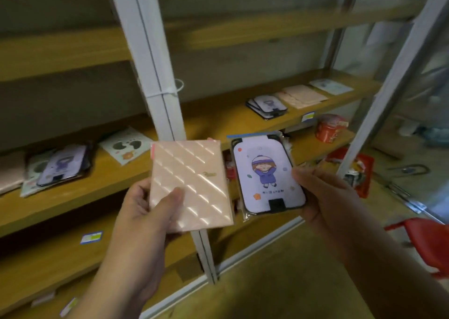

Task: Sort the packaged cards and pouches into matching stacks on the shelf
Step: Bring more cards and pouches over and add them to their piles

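My left hand (143,211) grips a pink quilted pouch (192,180) by its lower left corner, thumb on its face. My right hand (323,197) holds a wrapped purple card with a cartoon child (264,175) by its right edge. Both are held up in front of the wooden shelf (92,192). On the shelf's left part lie a purple card stack (65,163), a white paw-print card (126,146) and a pink pouch (9,173) at the edge. Right of the post sit another purple card stack (267,106), pink pouches (303,95) and a pale blue card (331,86).
A white metal post (160,95) splits the shelf just behind the pink pouch. Red tins and packets (330,128) sit on the lower shelf at right. A red plastic stool (427,238) stands on the floor at right. Blue price labels (91,238) mark the shelf edges.
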{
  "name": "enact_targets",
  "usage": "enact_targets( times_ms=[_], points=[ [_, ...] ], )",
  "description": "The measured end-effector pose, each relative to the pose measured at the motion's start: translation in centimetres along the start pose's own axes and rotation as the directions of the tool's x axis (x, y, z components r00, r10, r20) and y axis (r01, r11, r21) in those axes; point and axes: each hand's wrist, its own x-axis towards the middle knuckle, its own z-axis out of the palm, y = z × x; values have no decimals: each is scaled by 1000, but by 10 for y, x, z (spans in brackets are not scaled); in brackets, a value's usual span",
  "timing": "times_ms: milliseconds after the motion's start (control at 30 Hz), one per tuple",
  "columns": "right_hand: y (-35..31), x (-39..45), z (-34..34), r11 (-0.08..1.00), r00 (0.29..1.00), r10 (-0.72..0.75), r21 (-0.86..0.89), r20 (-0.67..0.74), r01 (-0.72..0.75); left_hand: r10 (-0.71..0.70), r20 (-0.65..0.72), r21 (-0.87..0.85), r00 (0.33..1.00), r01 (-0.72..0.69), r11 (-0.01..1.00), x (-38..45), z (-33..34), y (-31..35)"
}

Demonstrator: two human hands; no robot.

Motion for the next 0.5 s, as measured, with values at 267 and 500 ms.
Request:
enact_targets(
  times_ms=[267,500],
  points=[
    [-17,39,-78,997,980,1,78,-199,14,-73,34,55,997,71,996,30,97,-34],
    [-45,120,-126,974,979,-52,-225,-197,6,-68,84,22,994,67,998,103,154,-56]
  ],
)
